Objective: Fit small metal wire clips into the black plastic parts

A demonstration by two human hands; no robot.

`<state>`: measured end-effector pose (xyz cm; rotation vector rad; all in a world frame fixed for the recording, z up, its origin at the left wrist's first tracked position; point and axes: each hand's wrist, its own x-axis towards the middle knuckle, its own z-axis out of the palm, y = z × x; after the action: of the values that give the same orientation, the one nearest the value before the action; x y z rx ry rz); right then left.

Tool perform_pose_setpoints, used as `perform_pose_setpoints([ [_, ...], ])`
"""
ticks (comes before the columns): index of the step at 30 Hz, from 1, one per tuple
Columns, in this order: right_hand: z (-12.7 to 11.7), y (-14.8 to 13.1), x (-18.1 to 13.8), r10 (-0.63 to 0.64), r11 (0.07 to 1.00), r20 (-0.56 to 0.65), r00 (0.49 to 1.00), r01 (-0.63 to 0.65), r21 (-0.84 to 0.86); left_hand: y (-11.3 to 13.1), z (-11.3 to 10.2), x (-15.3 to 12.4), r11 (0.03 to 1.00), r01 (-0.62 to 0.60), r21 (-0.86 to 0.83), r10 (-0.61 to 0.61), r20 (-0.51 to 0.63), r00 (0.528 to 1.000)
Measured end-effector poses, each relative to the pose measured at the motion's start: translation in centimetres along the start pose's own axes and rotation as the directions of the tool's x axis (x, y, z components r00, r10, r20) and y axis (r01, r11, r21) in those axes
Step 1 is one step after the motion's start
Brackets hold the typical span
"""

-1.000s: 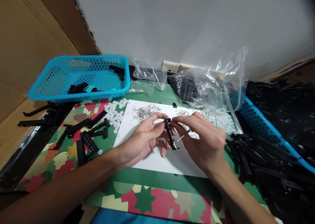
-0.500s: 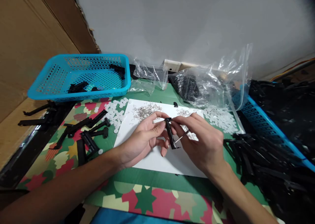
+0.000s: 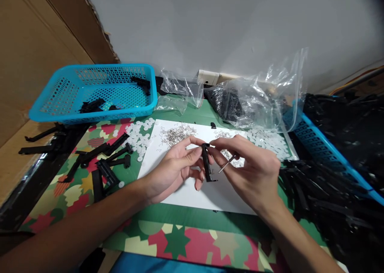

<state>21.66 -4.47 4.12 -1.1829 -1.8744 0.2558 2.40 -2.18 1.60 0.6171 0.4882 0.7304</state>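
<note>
Over the white sheet [image 3: 177,193], my left hand [image 3: 172,169] pinches a narrow black plastic part [image 3: 207,167] near its upper end, between thumb and fingers. The part stands nearly upright, with a small tab sticking out to the right at its bottom. My right hand [image 3: 255,167] is closed around a thin metal rod-like tool [image 3: 226,165], whose tip points down and left, apart from the part. The right thumb and index finger are at the top of the black part; whatever lies between them is hidden. Behind the hands is a pile of tiny metal pieces [image 3: 178,135].
Several black parts [image 3: 108,173] and white discs [image 3: 139,139] lie to the left, near a blue basket [image 3: 126,113]. More white discs [image 3: 267,143] are at right, beside a heap of black parts [image 3: 318,193] and another blue basket [image 3: 333,153]. Clear plastic bags [image 3: 255,105] lie behind.
The metal tool's tip has moved away from the lower end of the black part, up and to the right. My left hand keeps its hold.
</note>
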Motion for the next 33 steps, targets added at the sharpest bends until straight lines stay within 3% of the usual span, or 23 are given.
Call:
perform_pose_setpoints([
  [5,0.0,0.5,-0.1,-0.064,0.995,0.040,0.997,0.061,0.076,0.0,0.0,-0.1,1.000,0.010,-0.009,-0.010,-0.009,1.000],
  [19,0.0,0.9,0.0,-0.266,0.957,0.043,0.963,0.269,-0.106,0.0,-0.2,0.0,1.000,0.022,0.006,-0.022,-0.014,1.000],
  [22,0.1,0.7,0.1,-0.234,0.968,0.031,0.972,0.236,-0.087,-0.2,-0.3,0.0,1.000,0.026,0.000,-0.026,-0.002,1.000],
  [33,-0.4,0.1,0.1,0.065,0.997,0.047,0.997,-0.067,0.037,-0.3,-0.4,0.0,0.999,0.035,-0.008,-0.034,0.035,0.999],
])
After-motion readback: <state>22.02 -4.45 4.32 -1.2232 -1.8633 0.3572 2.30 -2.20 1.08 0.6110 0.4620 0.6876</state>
